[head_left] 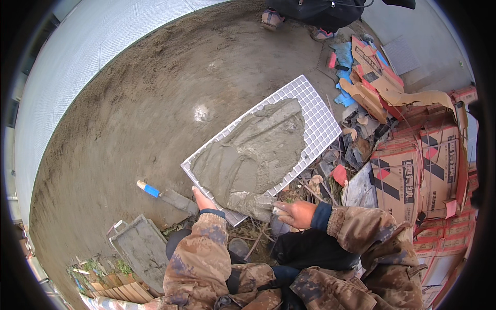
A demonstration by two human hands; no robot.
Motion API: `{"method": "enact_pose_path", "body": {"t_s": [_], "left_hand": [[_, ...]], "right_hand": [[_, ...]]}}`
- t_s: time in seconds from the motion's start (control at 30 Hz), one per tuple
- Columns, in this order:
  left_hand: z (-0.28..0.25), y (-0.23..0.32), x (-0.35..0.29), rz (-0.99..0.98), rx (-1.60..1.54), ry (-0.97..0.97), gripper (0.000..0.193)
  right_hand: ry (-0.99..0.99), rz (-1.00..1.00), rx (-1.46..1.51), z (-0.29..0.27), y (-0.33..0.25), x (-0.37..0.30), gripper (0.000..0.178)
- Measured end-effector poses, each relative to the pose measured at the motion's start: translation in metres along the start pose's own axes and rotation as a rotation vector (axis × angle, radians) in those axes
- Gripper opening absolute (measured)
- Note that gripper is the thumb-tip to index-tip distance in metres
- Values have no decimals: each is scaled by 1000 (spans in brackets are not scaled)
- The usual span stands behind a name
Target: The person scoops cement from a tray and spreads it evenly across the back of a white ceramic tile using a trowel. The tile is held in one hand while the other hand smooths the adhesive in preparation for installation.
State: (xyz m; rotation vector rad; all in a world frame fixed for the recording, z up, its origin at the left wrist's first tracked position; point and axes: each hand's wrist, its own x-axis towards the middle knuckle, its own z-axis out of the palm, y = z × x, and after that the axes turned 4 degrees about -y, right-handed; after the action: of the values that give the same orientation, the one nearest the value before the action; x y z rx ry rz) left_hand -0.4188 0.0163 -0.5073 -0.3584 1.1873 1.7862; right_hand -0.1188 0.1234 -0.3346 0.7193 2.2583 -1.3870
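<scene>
A large white tile point(323, 113) with a gridded back lies tilted across the view in front of me. Wet grey mortar point(248, 150) covers most of it; the far right end stays bare, along with a strip of rim. My left hand point(202, 199) grips the tile's near left edge, its thumb along the side and the other fingers largely hidden. In my right hand point(298, 213) is a trowel, its handle mostly covered by my fingers. The mortar-coated trowel blade point(250, 204) rests against the mortar at the tile's near edge.
A second trowel with a blue and white handle point(150, 190) lies to the left. Below it sits a mortar-smeared grey tub point(139, 245). Stacked cardboard boxes point(395, 178) and rubble point(356, 134) line the right. A person in black point(330, 13) is at the far edge of the levelled grey bed point(129, 134).
</scene>
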Motion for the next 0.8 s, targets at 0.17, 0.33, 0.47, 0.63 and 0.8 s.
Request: {"method": "enact_pose_path", "body": {"t_s": [0.17,0.33,0.47,0.63,0.8], "left_hand": [[17,12,-21,-65,8,29,72],[19,13,-17,-56,44,17,72],[17,14,-15,-104,-1,-27,72],[31,18,-29,-86,70,-7,72],[44,26,-35,-52,120,-23,71]], "right_hand": [[192,52,-309,-20,21,-32,54],[317,82,-138,-29,36,-57,58],[168,25,-241,-22,35,-64,58],[302,237,-536,-33,62,-65,57],[527,207,-149,-35,77,-72,62]]}}
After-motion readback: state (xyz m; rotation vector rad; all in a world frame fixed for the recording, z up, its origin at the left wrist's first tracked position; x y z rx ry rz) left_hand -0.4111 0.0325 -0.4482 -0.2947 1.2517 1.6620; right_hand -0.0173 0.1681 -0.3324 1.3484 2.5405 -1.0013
